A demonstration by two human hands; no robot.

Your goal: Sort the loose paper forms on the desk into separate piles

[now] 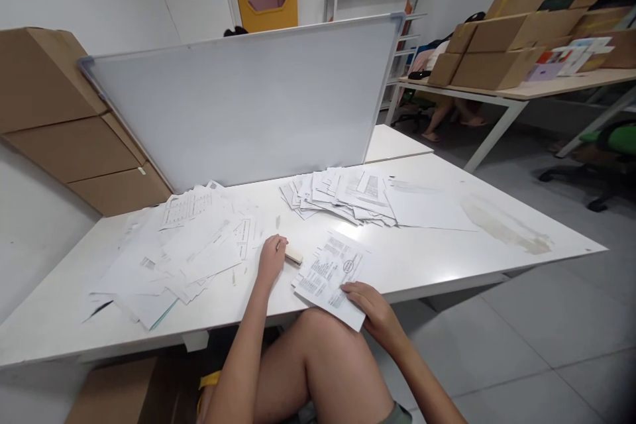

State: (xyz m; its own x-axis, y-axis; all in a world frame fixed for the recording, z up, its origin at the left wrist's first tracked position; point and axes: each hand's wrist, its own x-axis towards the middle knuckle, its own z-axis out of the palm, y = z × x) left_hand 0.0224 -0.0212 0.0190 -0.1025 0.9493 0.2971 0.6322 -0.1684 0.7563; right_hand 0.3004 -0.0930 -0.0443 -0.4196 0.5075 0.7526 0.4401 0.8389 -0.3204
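My left hand is closed around the back end of a small cream stapler on the white table. The stapler's nose points right, toward a printed sheet of paper with a round dark stamp. My right hand grips that sheet by its lower right edge, fingers on top and thumb hidden beneath. The sheet partly overhangs the table's front edge above my knee. Whether it is one sheet or several together, I cannot tell. A gap shows between the stapler and the paper.
A loose spread of papers covers the table's left part. Another messy paper pile lies at the back middle. Behind stands a whiteboard, with stacked cartons at its left. A second table at right bears more boxes; a person sits behind it.
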